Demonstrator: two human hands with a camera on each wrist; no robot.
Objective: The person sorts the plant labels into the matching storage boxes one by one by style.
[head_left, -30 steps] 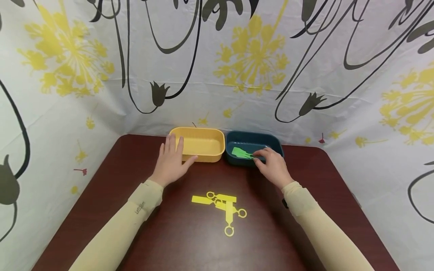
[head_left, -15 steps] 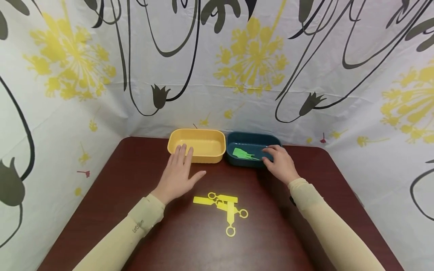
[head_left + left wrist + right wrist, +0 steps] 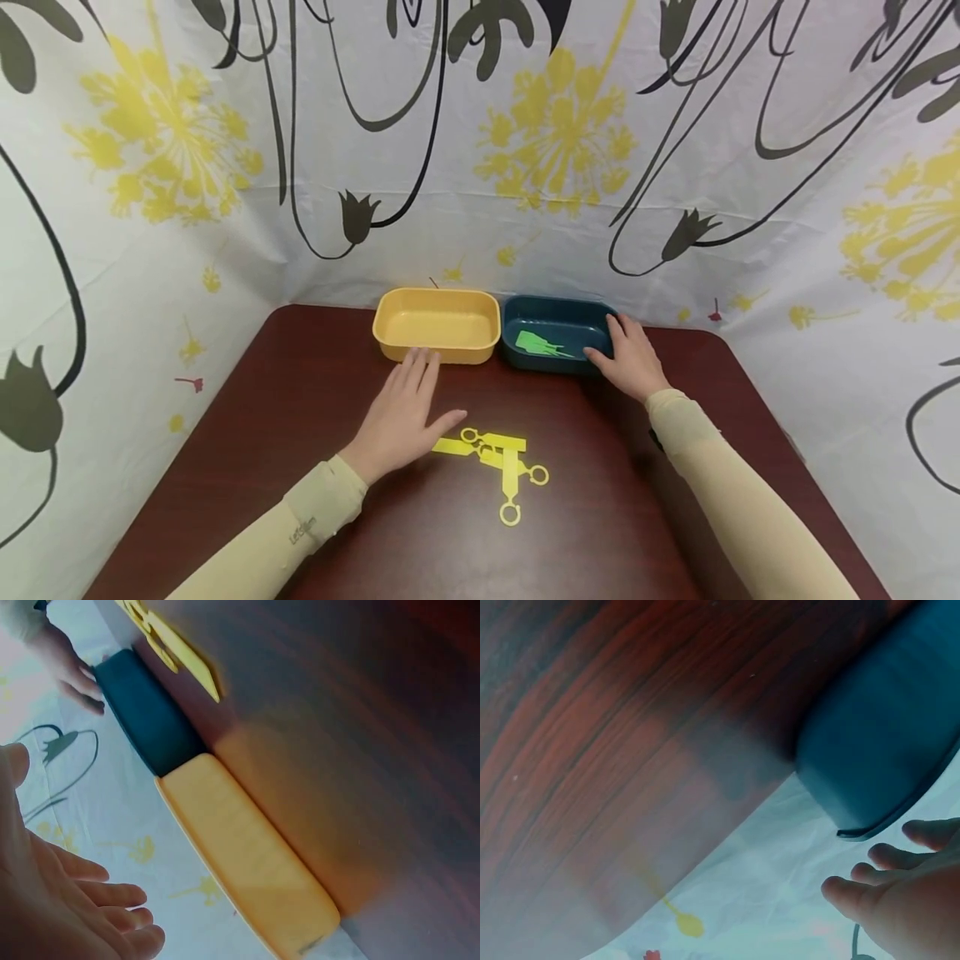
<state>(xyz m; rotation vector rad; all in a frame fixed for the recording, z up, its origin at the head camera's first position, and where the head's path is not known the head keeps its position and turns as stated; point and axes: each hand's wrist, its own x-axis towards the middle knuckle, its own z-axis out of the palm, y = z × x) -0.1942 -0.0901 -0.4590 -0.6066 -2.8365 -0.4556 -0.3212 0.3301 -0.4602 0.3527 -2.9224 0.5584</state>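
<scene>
Flat and straight-fingered, my left hand [image 3: 401,417] is held over the table just in front of the yellow tub [image 3: 437,360]. Its thumb points toward several flat yellow tags with ring ends [image 3: 491,454], which overlap in a loose pile. At the right end of the dark teal tub [image 3: 558,365] is my right hand [image 3: 633,358], fingers loosely spread around the rim; whether it touches the rim I cannot tell. In that tub lie flat green tags [image 3: 535,342], bunched at the left. Both palms hold nothing in the wrist views.
The two tubs stand side by side at the back of the dark reddish-brown table [image 3: 360,542]. A white cloth with flower prints [image 3: 442,183] hangs close behind them and along both sides.
My left hand has drawn back from over the yellow tub toward the yellow tags. My right hand has left the green tags and moved right to the teal tub's end.
</scene>
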